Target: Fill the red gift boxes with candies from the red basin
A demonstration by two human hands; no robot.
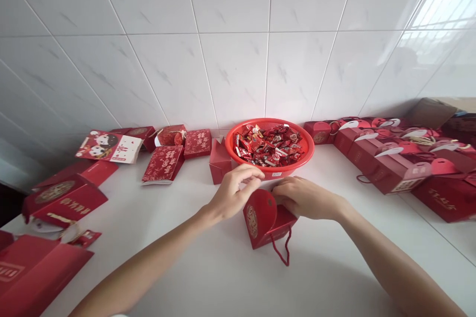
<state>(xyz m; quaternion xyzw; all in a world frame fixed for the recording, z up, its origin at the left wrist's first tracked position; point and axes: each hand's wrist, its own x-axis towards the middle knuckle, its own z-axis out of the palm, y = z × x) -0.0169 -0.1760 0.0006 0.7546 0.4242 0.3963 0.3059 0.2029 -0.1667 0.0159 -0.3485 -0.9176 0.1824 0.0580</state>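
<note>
One box (270, 220): just near of the fingers (250, 172)
Left hand (234, 193): bent fingers together, pinch unclear
Right hand (308, 198): fingertips hidden, cannot tell

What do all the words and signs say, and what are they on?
Nothing is clear enough to quote:
Far-right box: gold characters, blurred
Left box: gold characters, round emblem, blurred
Bottom-left box: pale marking, blurred
Flowery boxes: pale characters, too small
Cartoon card: too small
Sweets: too small
White label: too small
Front box: round gold emblem, unreadable
</note>
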